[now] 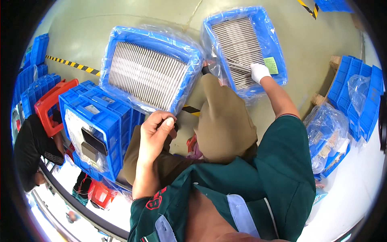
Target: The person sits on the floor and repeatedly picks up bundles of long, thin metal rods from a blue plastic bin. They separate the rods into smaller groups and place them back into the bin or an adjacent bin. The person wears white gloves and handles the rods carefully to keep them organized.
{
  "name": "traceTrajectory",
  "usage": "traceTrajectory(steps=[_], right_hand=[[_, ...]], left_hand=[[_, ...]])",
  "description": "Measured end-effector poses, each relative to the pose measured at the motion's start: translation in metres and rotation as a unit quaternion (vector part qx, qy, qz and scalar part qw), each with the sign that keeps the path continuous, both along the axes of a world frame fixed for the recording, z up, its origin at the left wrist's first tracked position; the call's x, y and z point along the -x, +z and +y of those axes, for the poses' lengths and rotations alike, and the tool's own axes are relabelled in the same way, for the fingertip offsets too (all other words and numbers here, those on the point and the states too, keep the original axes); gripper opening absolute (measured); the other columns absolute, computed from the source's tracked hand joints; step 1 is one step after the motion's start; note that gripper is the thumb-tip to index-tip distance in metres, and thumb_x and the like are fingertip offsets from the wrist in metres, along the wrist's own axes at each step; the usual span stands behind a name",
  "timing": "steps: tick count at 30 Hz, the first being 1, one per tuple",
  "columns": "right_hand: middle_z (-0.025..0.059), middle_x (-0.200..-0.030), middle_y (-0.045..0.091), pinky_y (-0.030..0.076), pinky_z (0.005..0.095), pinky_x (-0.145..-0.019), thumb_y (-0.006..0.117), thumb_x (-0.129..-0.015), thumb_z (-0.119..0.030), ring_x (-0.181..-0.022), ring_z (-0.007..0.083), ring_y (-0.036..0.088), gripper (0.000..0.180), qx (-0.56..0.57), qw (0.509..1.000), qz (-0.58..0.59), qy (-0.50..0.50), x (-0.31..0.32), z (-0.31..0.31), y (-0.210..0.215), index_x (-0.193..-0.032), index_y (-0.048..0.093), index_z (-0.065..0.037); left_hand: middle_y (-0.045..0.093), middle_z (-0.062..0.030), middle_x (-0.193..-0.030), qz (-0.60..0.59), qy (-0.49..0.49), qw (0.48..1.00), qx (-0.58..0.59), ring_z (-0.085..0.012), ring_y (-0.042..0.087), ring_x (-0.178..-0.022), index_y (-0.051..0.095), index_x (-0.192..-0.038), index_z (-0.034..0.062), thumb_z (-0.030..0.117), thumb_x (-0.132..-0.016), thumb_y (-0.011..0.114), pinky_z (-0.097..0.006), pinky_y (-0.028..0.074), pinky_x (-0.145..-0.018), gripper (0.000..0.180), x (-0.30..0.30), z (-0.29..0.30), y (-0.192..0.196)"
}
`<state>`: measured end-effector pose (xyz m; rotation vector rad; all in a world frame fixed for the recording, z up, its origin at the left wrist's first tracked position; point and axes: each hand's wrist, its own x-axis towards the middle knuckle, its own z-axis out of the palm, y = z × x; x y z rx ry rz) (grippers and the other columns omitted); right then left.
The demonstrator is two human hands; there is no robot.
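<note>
My right hand [259,73], in a white glove, reaches into the right-hand blue bin [278,46]. Its fingers are closed round the ends of a few thin metal rods [239,65], which slant across a layer of similar rods [238,34]. A green paper slip [271,65] lies by the glove inside the bin. My left hand [156,128] is bare and raised over my left knee. Its fingers are curled with the thumb pressed against them; whatever may be in them is hidden. Just beyond it stands the left-hand blue bin [151,34], holding a row of metal rods [145,74].
Clear plastic lines both bins. To my left, a blue crate [90,117] bears a dark phone-like device [94,141]; a red stool [52,107] and another person [34,149] are beyond. Blue crates [354,97] and a plastic-wrapped bundle [326,135] stand at right.
</note>
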<state>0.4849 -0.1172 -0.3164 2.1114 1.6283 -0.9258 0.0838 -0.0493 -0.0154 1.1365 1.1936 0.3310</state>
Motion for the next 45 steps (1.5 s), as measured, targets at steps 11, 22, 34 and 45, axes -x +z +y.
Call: traceTrajectory(steps=[11,22,34,45], right_hand=[[0.0149,-0.104,0.067,0.052,0.0437,-0.076,0.051,-0.082,-0.014,-0.094,0.0308,0.065,0.027,0.098,0.987,-0.116,0.055,0.005,0.007,0.085,-0.1,0.07,-0.008],[0.0059,-0.105,0.068,0.053,0.0524,-0.06,0.06,-0.079,-0.016,-0.089,0.0263,0.067,0.025,0.195,0.947,-0.249,0.052,0.031,0.034,0.073,-0.101,0.071,-0.014],[0.0158,-0.113,0.062,0.048,0.0404,-0.086,0.048,-0.086,-0.032,-0.105,0.0318,0.06,0.036,0.107,0.985,-0.084,-0.101,0.017,-0.03,0.079,-0.109,0.066,-0.009],[0.0021,-0.058,0.05,0.037,0.0285,-0.05,0.057,-0.088,-0.042,-0.054,0.0112,0.048,0.039,-0.167,0.865,0.284,-0.378,0.085,0.002,0.206,-0.08,0.062,-0.004]], left_hand=[[0.051,-0.0018,-0.072,-0.016,0.021,0.999,-0.037,-0.008,0.051,-0.046,0.06,-0.093,-0.0019,0.019,-0.09,0.061,-0.021,0.038,-0.035,0.021,0.007,-0.008,0.025],[0.054,-0.0032,-0.077,-0.004,-0.001,0.998,-0.07,-0.0087,0.049,-0.046,0.063,-0.094,-0.0014,0.022,-0.088,0.062,-0.022,0.037,-0.032,0.024,0.018,-0.012,0.037],[0.058,-0.0017,-0.079,-0.017,0.033,0.989,-0.143,-0.0098,0.053,-0.076,0.062,-0.093,-0.0025,0.021,-0.09,0.06,-0.024,0.043,-0.07,0.024,0.04,-0.006,0.045],[0.059,-0.0014,-0.077,-0.178,0.249,0.935,-0.177,-0.0088,0.055,-0.066,0.062,-0.089,0.0032,0.03,-0.091,0.057,-0.023,0.045,-0.063,0.027,0.095,0.035,0.064]])
